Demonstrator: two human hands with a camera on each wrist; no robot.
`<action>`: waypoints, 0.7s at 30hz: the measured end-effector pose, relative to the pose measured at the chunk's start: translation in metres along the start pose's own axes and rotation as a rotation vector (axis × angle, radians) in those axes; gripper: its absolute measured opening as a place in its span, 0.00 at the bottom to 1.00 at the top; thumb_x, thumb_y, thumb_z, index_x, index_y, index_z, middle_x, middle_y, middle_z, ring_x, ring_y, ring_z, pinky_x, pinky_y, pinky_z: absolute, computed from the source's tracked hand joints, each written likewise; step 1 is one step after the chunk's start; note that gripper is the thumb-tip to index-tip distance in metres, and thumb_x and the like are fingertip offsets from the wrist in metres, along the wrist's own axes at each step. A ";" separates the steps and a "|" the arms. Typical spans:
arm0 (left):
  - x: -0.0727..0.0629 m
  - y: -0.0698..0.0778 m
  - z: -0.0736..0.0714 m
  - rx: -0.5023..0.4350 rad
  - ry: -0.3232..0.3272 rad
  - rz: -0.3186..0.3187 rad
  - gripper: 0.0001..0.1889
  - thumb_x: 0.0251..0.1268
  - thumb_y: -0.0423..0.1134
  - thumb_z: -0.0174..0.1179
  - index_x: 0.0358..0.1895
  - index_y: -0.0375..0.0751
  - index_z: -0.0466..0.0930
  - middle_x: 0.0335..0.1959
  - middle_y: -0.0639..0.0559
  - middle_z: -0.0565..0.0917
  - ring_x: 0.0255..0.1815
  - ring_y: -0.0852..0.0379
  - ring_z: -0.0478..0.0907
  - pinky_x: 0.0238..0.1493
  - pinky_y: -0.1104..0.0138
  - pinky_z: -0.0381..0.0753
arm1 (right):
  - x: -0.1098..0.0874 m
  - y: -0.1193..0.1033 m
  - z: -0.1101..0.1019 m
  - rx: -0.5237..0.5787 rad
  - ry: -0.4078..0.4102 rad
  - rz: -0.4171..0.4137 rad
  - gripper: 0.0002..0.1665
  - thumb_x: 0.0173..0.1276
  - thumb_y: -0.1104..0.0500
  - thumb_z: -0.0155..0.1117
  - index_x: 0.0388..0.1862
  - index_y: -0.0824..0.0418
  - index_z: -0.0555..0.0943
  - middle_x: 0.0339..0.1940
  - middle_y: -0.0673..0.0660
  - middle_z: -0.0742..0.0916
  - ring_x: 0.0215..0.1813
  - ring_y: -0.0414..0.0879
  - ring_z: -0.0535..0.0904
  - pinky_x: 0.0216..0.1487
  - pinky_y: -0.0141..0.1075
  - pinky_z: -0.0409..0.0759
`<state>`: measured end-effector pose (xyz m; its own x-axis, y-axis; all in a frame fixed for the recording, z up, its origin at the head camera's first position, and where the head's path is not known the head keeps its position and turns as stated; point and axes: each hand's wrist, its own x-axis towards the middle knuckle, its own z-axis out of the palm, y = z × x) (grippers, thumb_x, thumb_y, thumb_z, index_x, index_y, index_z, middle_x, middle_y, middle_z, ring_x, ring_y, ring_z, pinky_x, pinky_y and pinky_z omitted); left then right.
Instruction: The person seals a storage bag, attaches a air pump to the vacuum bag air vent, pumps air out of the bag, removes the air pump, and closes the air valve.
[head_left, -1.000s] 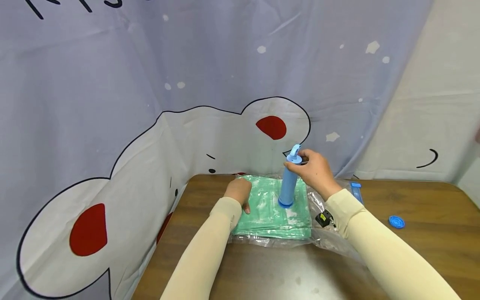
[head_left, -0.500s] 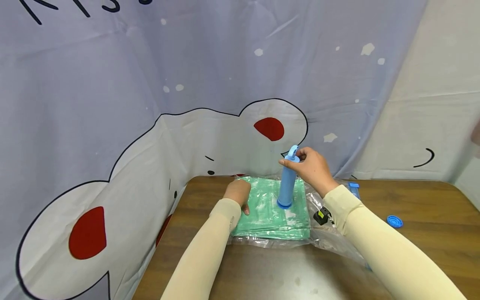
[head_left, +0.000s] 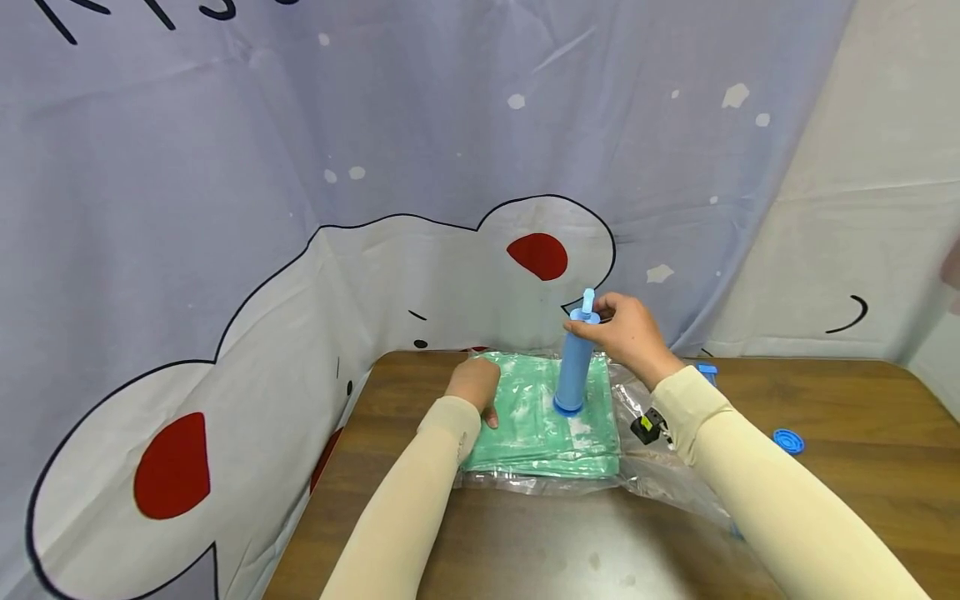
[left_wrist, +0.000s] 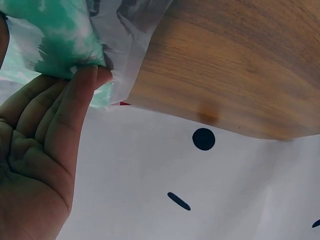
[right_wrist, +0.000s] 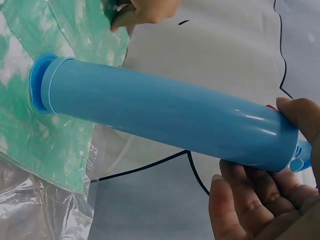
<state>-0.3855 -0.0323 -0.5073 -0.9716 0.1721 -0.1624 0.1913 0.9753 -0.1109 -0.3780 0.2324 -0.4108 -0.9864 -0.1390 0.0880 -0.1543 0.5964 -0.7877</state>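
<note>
My right hand (head_left: 628, 335) grips a light blue hand pump (head_left: 575, 367) near its top, thumb on one side and fingers on the other. The pump stands nearly upright, slightly tilted, over a round blue valve (right_wrist: 37, 82) on a green-and-white folded plastic bundle (head_left: 517, 442). Its small looped handle (head_left: 588, 302) sticks up from the top. At the bundle's left side my left hand (head_left: 474, 385) rests. In the left wrist view, its fairly straight fingers (left_wrist: 70, 117) touch the bundle's edge.
Clear plastic film (head_left: 660, 475) spreads out under and right of the bundle. A small black object with a yellow mark (head_left: 647, 425) lies by the right cuff. Farther right are a blue disc (head_left: 788, 441) and a blue strip (head_left: 707, 372). A printed cloth (head_left: 420, 275) hangs behind the table.
The pump's looped handle has turned, from broadside half a second ago to nearly edge-on now. The right hand stays at the pump's top with a slight shift; the left hand keeps its place.
</note>
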 end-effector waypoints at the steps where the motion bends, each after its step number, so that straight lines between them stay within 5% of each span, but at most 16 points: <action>1: 0.000 0.000 0.000 -0.001 -0.002 -0.001 0.30 0.39 0.42 0.97 0.50 0.41 0.96 0.58 0.46 0.96 0.55 0.54 0.91 0.62 0.56 0.94 | 0.000 0.000 -0.001 0.006 -0.007 0.003 0.35 0.77 0.41 0.79 0.64 0.67 0.81 0.67 0.68 0.87 0.60 0.61 0.85 0.55 0.47 0.89; 7: 0.001 -0.003 0.001 -0.016 -0.026 -0.008 0.34 0.38 0.46 0.97 0.53 0.40 0.95 0.60 0.45 0.95 0.57 0.52 0.91 0.63 0.56 0.94 | 0.000 -0.001 -0.003 0.024 -0.049 0.010 0.32 0.78 0.44 0.78 0.66 0.65 0.84 0.71 0.68 0.88 0.67 0.63 0.86 0.63 0.53 0.89; 12: 0.000 -0.002 0.004 -0.011 -0.009 -0.001 0.25 0.42 0.41 0.97 0.44 0.41 0.95 0.56 0.47 0.96 0.55 0.53 0.91 0.63 0.56 0.94 | -0.001 -0.001 -0.003 0.037 -0.077 0.010 0.29 0.79 0.45 0.77 0.67 0.64 0.85 0.73 0.68 0.88 0.70 0.64 0.86 0.66 0.55 0.88; 19: -0.004 -0.001 0.001 0.005 0.022 0.009 0.21 0.45 0.38 0.95 0.42 0.42 0.95 0.54 0.47 0.96 0.56 0.50 0.92 0.63 0.55 0.94 | -0.002 0.004 -0.002 0.046 -0.079 0.009 0.57 0.72 0.25 0.77 0.84 0.57 0.71 0.78 0.67 0.84 0.73 0.64 0.84 0.66 0.56 0.89; 21: -0.006 -0.001 0.000 0.004 0.027 0.011 0.22 0.45 0.38 0.95 0.43 0.42 0.95 0.54 0.46 0.96 0.56 0.50 0.92 0.63 0.55 0.94 | -0.002 0.005 0.000 0.031 -0.058 0.008 0.57 0.72 0.24 0.77 0.83 0.58 0.70 0.76 0.67 0.84 0.70 0.63 0.85 0.63 0.53 0.89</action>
<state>-0.3803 -0.0344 -0.5065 -0.9729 0.1860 -0.1375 0.2020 0.9728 -0.1135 -0.3767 0.2356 -0.4144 -0.9825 -0.1803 0.0465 -0.1434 0.5730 -0.8069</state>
